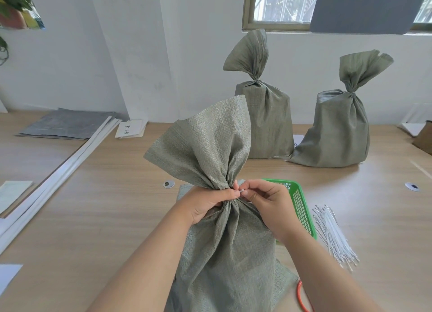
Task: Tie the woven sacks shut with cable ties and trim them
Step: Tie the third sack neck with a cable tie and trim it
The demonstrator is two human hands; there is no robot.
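Note:
A grey-green woven sack [224, 246] stands upright in front of me, its neck gathered and its top fanning out above. My left hand [208, 202] grips the bunched neck from the left. My right hand [264, 202] pinches the small white head of a cable tie [242, 191] at the right side of the neck; most of the tie is hidden by fingers and cloth. Two more woven sacks stand at the back of the table, a tied sack [266, 115] and another tied sack [336, 134] to its right.
A bundle of white cable ties [334, 237] lies on the wooden table [112, 209] at the right, beside a green plastic basket [299, 204]. An orange handle [301, 297] shows at the bottom right. White strips [58, 176] and grey sheets [67, 124] lie at the left.

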